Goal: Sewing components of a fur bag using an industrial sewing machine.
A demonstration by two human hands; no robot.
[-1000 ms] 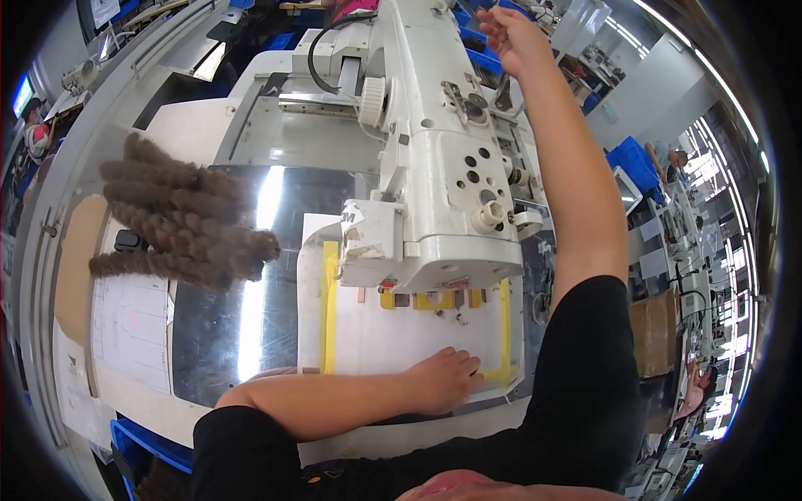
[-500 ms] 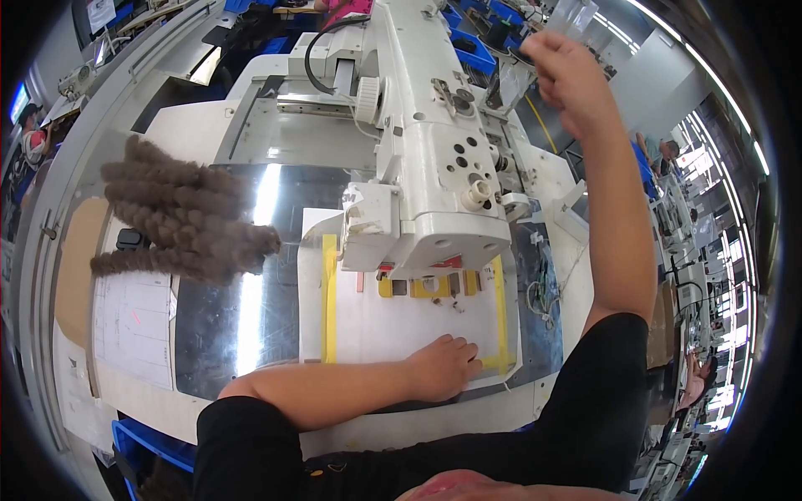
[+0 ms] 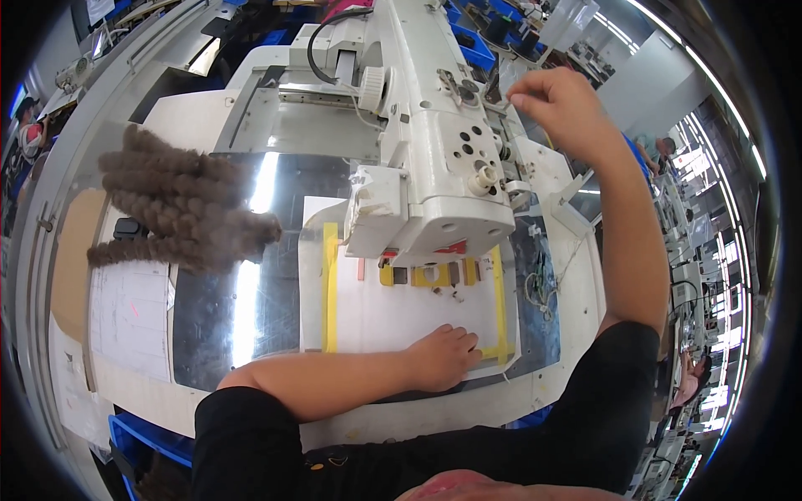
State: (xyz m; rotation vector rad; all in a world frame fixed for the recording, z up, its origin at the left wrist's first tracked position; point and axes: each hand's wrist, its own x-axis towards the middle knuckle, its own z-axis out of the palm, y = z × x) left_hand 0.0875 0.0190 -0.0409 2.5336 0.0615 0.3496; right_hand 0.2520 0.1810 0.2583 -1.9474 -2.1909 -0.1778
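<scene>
A white sewing machine head (image 3: 418, 150) stands over a white template sheet (image 3: 376, 317) edged with yellow tape, with yellow, cut-out pieces (image 3: 430, 277) under the head. My left hand (image 3: 441, 359) rests on the sheet's lower right part, fingers curled; anything under them is hidden. My right hand (image 3: 564, 113) is raised beside the upper right of the machine, fingers bent in a pinch; I cannot make out what, if anything, is between them. Several brown fluffy strips (image 3: 180, 196) lie on the left of the bed, partly over printed paper (image 3: 129, 313).
The metal plate (image 3: 209, 326) surrounds the template, and a rail (image 3: 46, 225) runs along the left. Blue bins (image 3: 472, 46) sit behind and at lower left (image 3: 146, 438). Tangled threads (image 3: 539, 292) lie right of the template. Other people work at left (image 3: 32, 134) and right (image 3: 689, 384).
My right hand first swung out to the right, then came down and slightly back toward the machine, fingers bent. My left hand appears slightly higher in view, as does the whole bed.
</scene>
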